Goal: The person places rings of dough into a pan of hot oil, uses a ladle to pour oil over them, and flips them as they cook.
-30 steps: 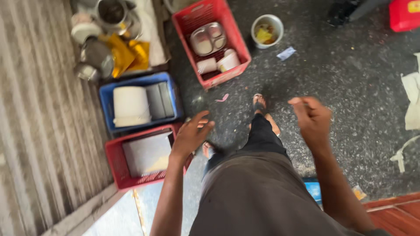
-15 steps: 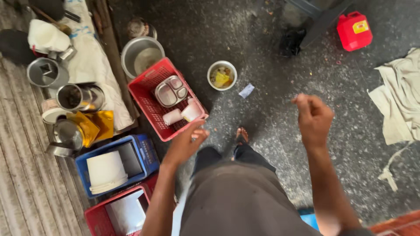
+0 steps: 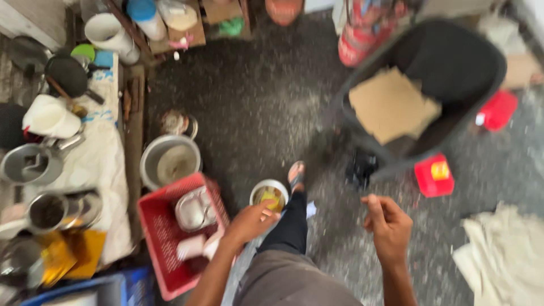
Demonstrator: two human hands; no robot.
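Dark speckled floor (image 3: pixel 255 96) fills most of the shot, and everything's a bit motion-blurred. Left hand (image 3: pixel 249 222) hangs loosely curled and empty, fingers bent but not pinching anything, right over the near edge of a small round bowl (image 3: pixel 270 194) with something yellow in it. That bowl sits on the floor just beside the person's sandaled foot (image 3: pixel 296 173) and next to a red plastic crate (image 3: pixel 164 232) holding a couple of shiny metal containers. Right hand (image 3: pixel 388 225) is out to the side, well apart from the bowl, fingers curled in toward a loose fist, holding nothing that I can see.

Packaging-wise: a small red boxy jug with a yellow label (image 3: pixel 434 175) stands near a big dark tub (image 3: pixel 453 62) with a flat piece of brown cardboard (image 3: pixel 391 105) inside. Another red container (image 3: pixel 497 110) leans at the tub's right edge. Behind the crate there's a big metal pot (image 3: pixel 170 161), and a yellow wrapper (image 3: pixel 71 252) lies on the left.
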